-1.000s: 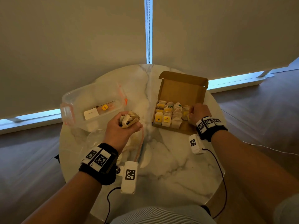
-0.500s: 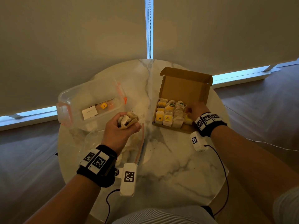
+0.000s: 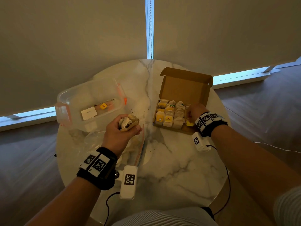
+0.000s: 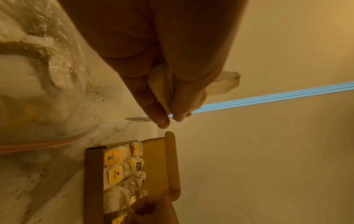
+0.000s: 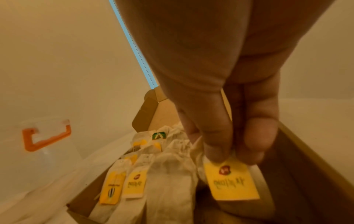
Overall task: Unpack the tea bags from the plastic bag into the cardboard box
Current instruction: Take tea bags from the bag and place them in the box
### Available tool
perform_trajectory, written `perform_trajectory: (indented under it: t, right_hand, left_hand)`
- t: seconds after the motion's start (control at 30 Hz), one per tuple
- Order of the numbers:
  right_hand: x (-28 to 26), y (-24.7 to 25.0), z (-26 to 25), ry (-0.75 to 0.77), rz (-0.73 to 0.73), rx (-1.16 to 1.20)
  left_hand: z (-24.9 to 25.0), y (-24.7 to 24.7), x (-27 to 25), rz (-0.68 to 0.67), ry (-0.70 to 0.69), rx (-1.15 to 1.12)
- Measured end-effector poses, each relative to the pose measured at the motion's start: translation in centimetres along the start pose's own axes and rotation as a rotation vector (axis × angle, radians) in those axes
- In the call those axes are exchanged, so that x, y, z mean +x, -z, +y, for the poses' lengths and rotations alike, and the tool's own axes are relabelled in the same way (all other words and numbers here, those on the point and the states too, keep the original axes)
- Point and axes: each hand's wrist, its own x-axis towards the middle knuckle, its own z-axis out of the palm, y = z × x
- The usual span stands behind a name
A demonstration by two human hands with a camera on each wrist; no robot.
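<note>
The open cardboard box (image 3: 184, 86) stands at the table's right, with rows of tea bags (image 3: 169, 115) filling its left part. My right hand (image 3: 194, 112) reaches into the box's right side and pinches a tea bag with a yellow tag (image 5: 231, 180) between thumb and fingers. My left hand (image 3: 121, 130) hovers over the table's middle, gripping a bunch of tea bags (image 3: 127, 122); the same bunch (image 4: 162, 84) shows between its fingers in the left wrist view. The clear plastic bag (image 3: 96, 139) with a pink zip strip lies under the left hand, more tea bags inside.
A clear plastic container (image 3: 91, 101) with orange clips sits at the left of the round marble table (image 3: 171, 163), holding a white card and a yellow tag. Tea crumbs dot the marble between bag and box. Window blinds hang behind the table.
The right hand has shifted slightly towards the near right part of the box with its tea bag. The left hand has held its bunch almost still. The head view has tilted a little.
</note>
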Motion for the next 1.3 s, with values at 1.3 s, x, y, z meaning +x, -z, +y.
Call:
perform_trajectory:
  t: [1.3]
  right_hand:
    - [-14.2,0.8,-12.8,0.859,0.375,0.642]
  left_hand:
    - [1.6,2.4,-2.1,-0.24,0.079,-0.164]
